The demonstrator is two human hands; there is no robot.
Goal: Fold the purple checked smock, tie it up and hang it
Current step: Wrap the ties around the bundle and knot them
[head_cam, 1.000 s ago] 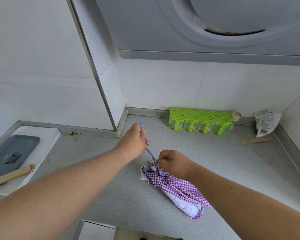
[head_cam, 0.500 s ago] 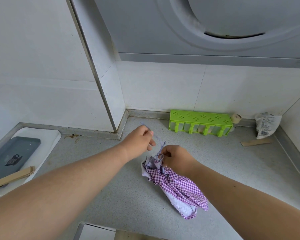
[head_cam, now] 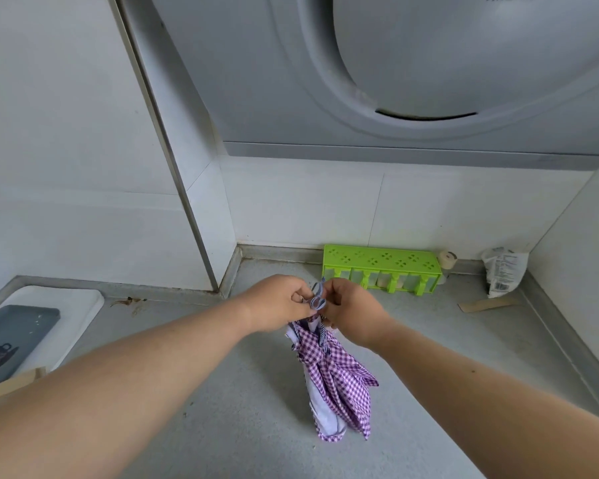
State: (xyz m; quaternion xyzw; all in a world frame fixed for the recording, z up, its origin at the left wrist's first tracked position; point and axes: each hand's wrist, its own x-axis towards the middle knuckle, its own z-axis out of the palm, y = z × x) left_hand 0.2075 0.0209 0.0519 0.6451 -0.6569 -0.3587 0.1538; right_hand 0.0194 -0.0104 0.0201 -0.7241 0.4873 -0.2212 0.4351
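Observation:
The purple checked smock (head_cam: 336, 378) is folded into a long bundle that hangs in the air above the grey counter (head_cam: 429, 357), its white lining showing at the lower end. At its top a thin purple-and-white strap (head_cam: 317, 299) forms a small loop. My left hand (head_cam: 277, 305) and my right hand (head_cam: 350, 305) meet at that loop, each pinching the strap with curled fingers, left of it and right of it. The knot below the loop is partly hidden by my fingers.
A green plastic rack (head_cam: 381, 267) stands against the back wall, a small roll (head_cam: 447, 261) and a crumpled packet (head_cam: 504, 271) to its right. A wooden strip (head_cam: 488, 304) lies nearby. A white board (head_cam: 66, 312) with a grey tray (head_cam: 11, 337) sits left. A range hood (head_cam: 429, 70) hangs overhead.
The smock lay on the counter with my left hand pulling the strap up and away. Now both hands have come together at the strap's loop and the bundle is lifted, hanging down.

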